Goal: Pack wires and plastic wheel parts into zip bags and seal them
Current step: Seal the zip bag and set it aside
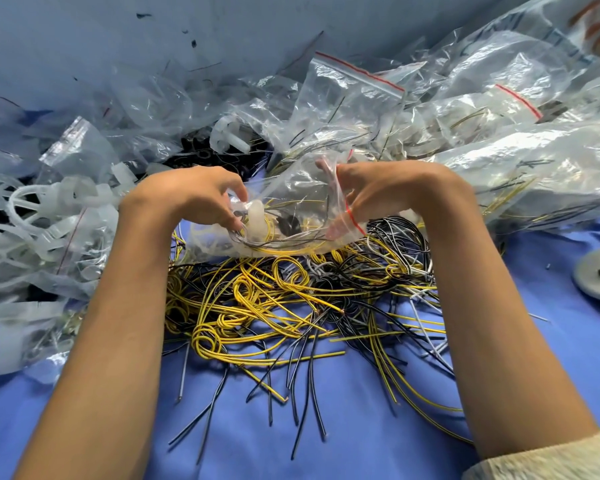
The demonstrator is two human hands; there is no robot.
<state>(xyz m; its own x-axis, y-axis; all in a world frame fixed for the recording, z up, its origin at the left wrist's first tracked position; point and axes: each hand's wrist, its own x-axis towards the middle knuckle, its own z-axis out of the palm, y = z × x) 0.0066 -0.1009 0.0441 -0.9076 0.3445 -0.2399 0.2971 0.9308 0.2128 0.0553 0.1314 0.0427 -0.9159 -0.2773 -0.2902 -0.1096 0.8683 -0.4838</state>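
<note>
Fingers (219, 205) — left hand (191, 194), right hand (390, 188) — grip wire-filled zip bag (293, 190)

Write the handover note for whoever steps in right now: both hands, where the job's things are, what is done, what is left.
Left hand: grips the bottom end of the zip bag, which holds yellow and black wires and a white plastic part.
Right hand: pinches the bag's red-striped mouth. Whether it is sealed cannot be told.
Loose wires lie beneath on the blue cloth, white wheel parts are heaped at left, and filled bags are piled behind at right.
Done: this bag is loaded.
Left: check its seal, then bag the rest.
</note>
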